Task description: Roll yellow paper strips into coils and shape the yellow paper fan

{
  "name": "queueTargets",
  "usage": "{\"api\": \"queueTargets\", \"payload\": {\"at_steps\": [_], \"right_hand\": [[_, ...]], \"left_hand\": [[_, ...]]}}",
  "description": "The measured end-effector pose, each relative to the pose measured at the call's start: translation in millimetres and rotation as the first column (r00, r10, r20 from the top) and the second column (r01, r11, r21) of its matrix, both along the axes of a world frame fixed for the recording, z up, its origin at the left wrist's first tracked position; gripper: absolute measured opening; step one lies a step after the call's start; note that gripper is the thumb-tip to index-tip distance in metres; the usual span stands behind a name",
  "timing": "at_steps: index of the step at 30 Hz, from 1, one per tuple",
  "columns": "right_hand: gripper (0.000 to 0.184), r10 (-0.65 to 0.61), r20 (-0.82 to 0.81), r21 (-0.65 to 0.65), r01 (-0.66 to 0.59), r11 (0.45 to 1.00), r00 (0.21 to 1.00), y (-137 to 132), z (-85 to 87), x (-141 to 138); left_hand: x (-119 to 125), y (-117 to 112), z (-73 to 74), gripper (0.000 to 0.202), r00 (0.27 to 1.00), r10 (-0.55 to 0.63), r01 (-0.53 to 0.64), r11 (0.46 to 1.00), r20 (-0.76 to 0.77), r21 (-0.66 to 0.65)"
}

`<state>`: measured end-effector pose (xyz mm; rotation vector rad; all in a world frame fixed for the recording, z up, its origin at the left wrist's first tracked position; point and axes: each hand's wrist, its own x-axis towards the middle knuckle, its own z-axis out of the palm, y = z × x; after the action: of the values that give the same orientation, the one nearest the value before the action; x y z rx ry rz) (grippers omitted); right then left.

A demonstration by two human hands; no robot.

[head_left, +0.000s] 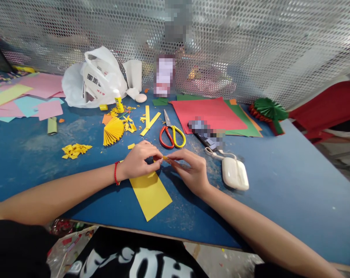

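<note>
My left hand (143,157) and my right hand (191,168) meet over the blue table, fingertips pinched on a small yellow paper piece (165,158). Most of that piece is hidden by the fingers. Below my left hand lies a yellow paper sheet (152,193), its upper end covered by the hand. Just beyond the hands rest scissors (171,133) with one red and one yellow handle. A pleated yellow paper fan (113,131) lies to the left, near yellow paper strips (148,121) and a heap of folded yellow bits (75,151).
A glue stick (118,102) stands uncapped before a white plastic bag (96,81). Red paper (209,112), a phone (205,135) and a white power bank (235,173) lie to the right. A green and red paper fan piece (269,110) sits near the right edge. Metal mesh (250,46) rises behind.
</note>
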<state>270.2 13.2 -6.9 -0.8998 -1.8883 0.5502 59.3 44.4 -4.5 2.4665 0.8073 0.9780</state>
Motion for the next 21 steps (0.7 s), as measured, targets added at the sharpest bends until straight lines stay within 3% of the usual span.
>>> {"api": "queueTargets", "payload": {"at_steps": [21], "right_hand": [[0.005, -0.005, -0.06, -0.123, -0.002, 0.992, 0.998, 2.0, -5.0, 0.0]], "left_hand": [[-0.9, -0.7, 4.0, 0.021, 1.0, -0.013, 0.013, 0.997, -0.006, -0.07]]}}
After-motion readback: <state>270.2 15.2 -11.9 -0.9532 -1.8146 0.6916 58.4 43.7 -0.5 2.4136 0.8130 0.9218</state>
